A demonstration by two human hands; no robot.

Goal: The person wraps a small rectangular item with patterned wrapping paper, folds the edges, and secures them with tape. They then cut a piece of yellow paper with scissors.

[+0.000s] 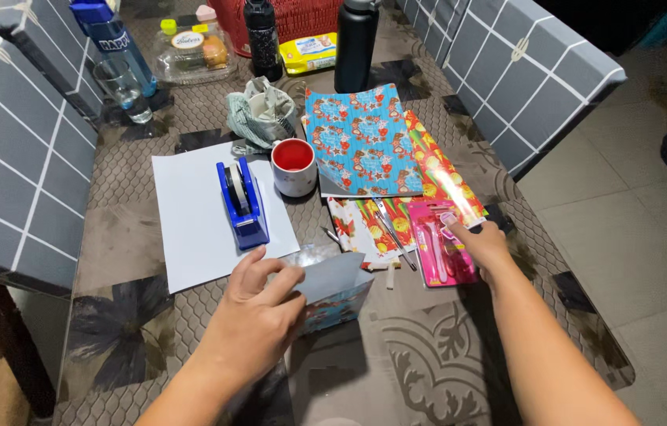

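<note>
Far left of the tape dispenser (242, 203), a drinking glass (124, 88) and blue bottle (113, 39) stand near the table edge (105, 260), well out of play. The dispenser itself sits on a white sheet (191, 229), a red-lined mug (294, 166) just to its right. Below the dispenser, the left hand (258, 315) pinches a small wrapped box (333, 296), fingers curled over its grey upper flap, thumb on the near side; that flap looks loose, so if the grip slackens the fold may well spring open. Further right of the dispenser, scissors (391, 233) lie on patterned paper scraps, blades toward the box, a snag risk for a sweeping wrist. Rightmost, the right hand (482, 246) has its fingers closed around the end of a red-and-yellow roll of wrapping paper (440, 170), resting over a pink packet (444, 252); dragging the roll could pull the packet along or nudge the blue sheet (361, 142) toward the mug.
</note>
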